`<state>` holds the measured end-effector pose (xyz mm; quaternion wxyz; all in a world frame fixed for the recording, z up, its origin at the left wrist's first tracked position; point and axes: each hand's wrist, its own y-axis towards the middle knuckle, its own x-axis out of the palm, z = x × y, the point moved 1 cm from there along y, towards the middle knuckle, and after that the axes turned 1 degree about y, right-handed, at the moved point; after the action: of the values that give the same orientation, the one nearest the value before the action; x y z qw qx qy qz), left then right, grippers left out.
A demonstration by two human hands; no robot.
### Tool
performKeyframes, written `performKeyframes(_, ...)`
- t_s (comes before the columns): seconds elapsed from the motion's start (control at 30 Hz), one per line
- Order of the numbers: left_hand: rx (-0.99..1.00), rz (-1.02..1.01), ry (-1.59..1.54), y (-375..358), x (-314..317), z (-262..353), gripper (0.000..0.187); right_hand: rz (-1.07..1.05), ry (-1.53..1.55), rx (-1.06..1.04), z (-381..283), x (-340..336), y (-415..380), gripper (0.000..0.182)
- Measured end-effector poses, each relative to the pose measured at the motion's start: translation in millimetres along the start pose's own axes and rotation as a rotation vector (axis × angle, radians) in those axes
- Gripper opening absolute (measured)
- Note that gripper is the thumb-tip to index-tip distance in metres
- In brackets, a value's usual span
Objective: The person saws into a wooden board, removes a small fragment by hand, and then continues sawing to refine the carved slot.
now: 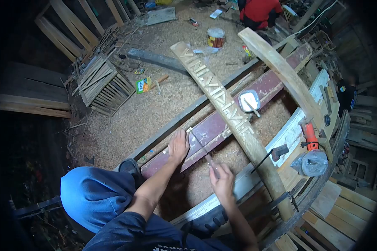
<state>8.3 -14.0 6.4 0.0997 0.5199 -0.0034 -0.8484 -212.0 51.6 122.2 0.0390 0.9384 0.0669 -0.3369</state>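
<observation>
My left hand [178,147] presses down on the maroon board [207,126], its fingertips around a small light wood piece [189,130]. My right hand [223,180] is closed around the handle of a thin file-like tool [200,143]. The tool's slim dark shaft points up and left across the board, its tip close to the small piece. A long pale plank [213,90] with raised wooden letters lies crosswise over the maroon board, right of my hands. A square tub of white paste [249,101] with a stick in it sits beside the lettered plank.
A curved wooden beam [280,69] stretches along the right. An orange power tool [310,136] and a plastic bag [315,163] lie on the right bench. A dark clamp [276,154] sits by the plank. Further back are a bucket [215,37], a slatted crate [104,85] and a person in red [259,12].
</observation>
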Motion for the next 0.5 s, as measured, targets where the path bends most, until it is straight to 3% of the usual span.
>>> performKeyframes(0.3,-0.031,0.057,-0.028,2.8,-2.6,6.2,0.026,0.084,0.125,-0.043,-12.3,-41.2,10.6,0.024)
performKeyframes(0.5,-0.041,0.122,-0.09,1.8,-3.5,4.1,0.02,0.211,0.066,-0.092,-1.5,20.9,31.1,0.024)
